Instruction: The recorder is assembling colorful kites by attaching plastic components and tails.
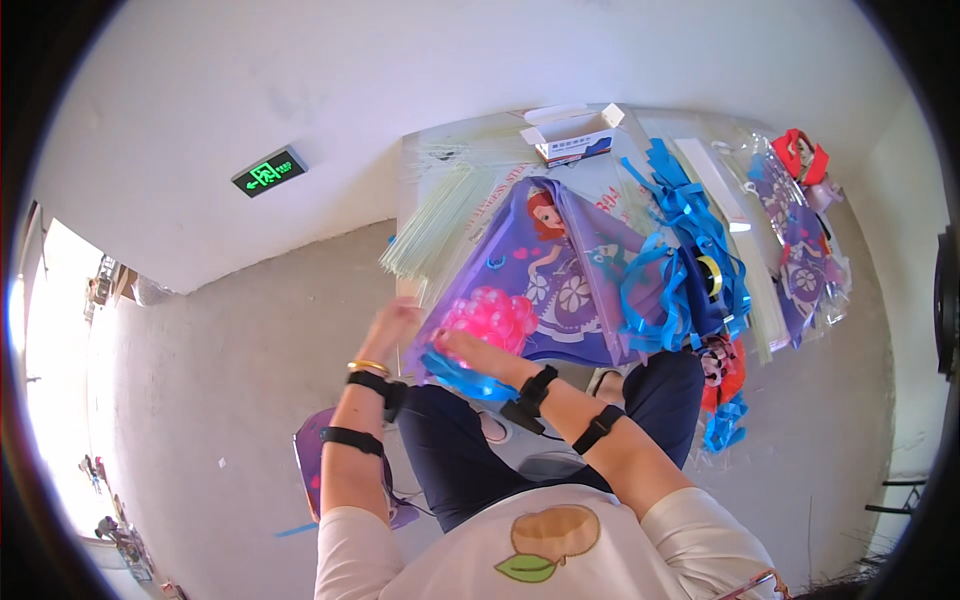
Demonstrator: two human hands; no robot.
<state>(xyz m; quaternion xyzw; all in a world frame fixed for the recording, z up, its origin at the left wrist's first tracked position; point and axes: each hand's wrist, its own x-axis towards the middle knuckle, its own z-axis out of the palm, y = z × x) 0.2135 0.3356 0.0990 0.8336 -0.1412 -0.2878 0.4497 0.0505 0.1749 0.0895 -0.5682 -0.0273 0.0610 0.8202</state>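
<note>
A purple kite sheet (512, 262) printed with a crowned, red-haired princess lies across the table in front of me and hangs toward my knees. At its lower left corner, my left hand (393, 328) is raised beside the edge, its fingers smeared by motion. My right hand (462, 348) has its fingers bent together at that same corner, over the lower edge; what they hold is hidden. Just above it is a bunched pink, white-dotted patch (493, 313). Crinkled blue ribbon (468, 378) hangs below the right wrist.
Thin pale rods (432, 225) lie at the table's left. An open white box (572, 138) stands at the back. Blue streamers (690, 215) and a tape roll (711, 277) lie right of the kite, then more printed kites (797, 250) in clear film. A purple printed item (309, 460) is low left.
</note>
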